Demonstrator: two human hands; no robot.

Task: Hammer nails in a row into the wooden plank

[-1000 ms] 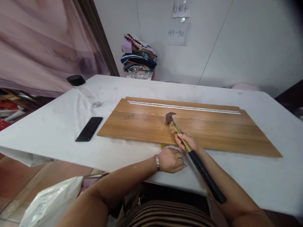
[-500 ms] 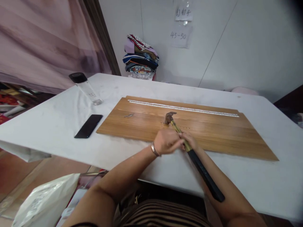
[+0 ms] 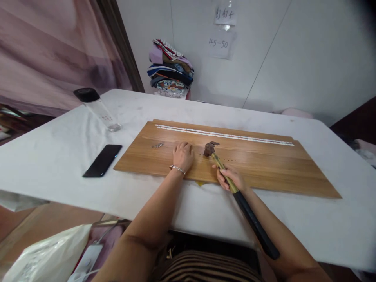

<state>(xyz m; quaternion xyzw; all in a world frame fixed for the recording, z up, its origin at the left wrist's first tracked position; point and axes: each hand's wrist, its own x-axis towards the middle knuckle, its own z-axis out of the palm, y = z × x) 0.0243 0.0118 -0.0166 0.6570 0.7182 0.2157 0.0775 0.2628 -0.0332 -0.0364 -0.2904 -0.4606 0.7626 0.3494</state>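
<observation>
A long wooden board (image 3: 264, 164) lies on the white table (image 3: 58, 156), with a pale strip along its far edge. My right hand (image 3: 230, 178) grips the yellow part of a hammer's handle (image 3: 249, 213); the hammer head (image 3: 210, 148) rests on the board beside a row of small holes. My left hand (image 3: 182, 155) lies knuckles-up on the board, left of the hammer head, fingers curled under. A few loose nails (image 3: 158, 145) lie on the board just left of that hand.
A black phone (image 3: 102, 160) lies on the table left of the board. A clear bottle with a black cap (image 3: 96, 107) lies further back. Folded clothes (image 3: 170, 70) are stacked against the wall. A white plastic bag (image 3: 44, 254) sits below the table edge.
My left hand rose from the table's near edge, passed by the hammer handle, and now rests on the board left of the hammer head. The hammer and right hand barely moved.
</observation>
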